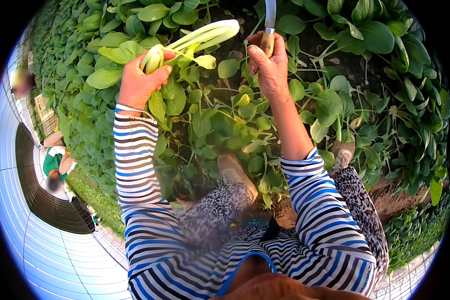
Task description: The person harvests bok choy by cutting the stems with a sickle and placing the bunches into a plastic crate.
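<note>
My left hand grips pale green stalks of a leafy green, a bok choy type, with leaves hanging down below my fingers. The stalks stretch to the upper right, and one small pale leaf sticks out beside my fingertips. To the right, my right hand is closed around the wooden handle of a knife. Its metal blade points up, away from me, and its tip is cut off by the picture's edge. A gap separates the blade from the held stalks. Low leafy plants grow beneath both hands.
Dense leafy plants surround me on both sides. My shoes stand among low leaves, near bare soil. At the far left, a person in a green top is by the bed's edge, near a slatted crate. Another person is farther up.
</note>
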{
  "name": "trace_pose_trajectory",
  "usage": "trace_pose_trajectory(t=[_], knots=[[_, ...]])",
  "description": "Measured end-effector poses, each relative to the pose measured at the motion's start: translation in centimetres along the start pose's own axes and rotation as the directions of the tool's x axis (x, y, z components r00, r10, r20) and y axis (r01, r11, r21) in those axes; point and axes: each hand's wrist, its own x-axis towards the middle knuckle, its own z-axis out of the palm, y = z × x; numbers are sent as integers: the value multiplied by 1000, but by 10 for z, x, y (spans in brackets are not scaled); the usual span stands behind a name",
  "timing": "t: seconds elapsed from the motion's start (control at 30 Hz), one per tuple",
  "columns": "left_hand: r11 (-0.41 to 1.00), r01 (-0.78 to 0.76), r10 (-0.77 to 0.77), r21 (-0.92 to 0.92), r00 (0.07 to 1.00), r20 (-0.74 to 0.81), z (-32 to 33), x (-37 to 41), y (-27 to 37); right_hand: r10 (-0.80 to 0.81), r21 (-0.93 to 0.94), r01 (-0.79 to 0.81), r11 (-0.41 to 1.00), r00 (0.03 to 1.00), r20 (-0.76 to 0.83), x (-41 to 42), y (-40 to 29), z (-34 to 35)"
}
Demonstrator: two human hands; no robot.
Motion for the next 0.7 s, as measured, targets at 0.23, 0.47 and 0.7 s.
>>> trace_pose_trajectory(t=[0.23, 0.47, 0.7], knots=[[896, 196, -12, -398, 908, 420, 21, -47, 18, -48, 131, 46, 990, 999, 9, -35, -65, 9], [808, 223, 16, -545, 917, 398, 54, -59, -13, 363, -358, -284, 889, 916, 174, -60, -72, 15], [653, 457, -67, -604, 829, 556, 91, -58, -70, 490, -48, -488, 872, 862, 128, -91, 1, 15]])
